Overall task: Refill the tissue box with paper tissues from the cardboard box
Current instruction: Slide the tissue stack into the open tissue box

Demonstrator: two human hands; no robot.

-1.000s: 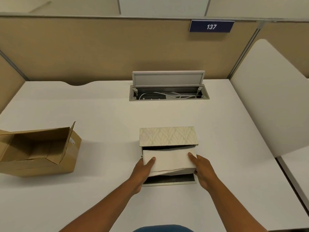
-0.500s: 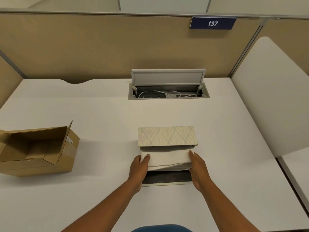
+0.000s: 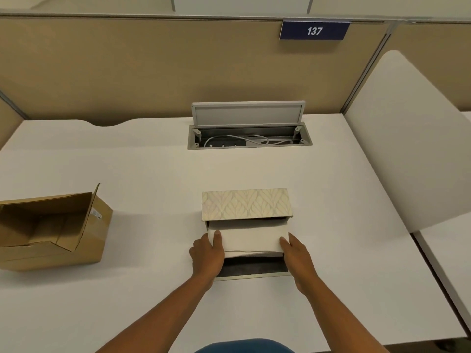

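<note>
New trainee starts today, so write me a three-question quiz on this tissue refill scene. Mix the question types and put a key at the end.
1. True or false: the stack of tissues is held by both the left hand and the right hand.
2. Where does the cardboard box lie, seen from the camera?
A. left of the tissue box
B. right of it
C. behind it, by the partition
3. Fill in: the sign on the partition reads ___.

Key
1. True: one hand at each end of the stack.
2. A
3. 137
</note>
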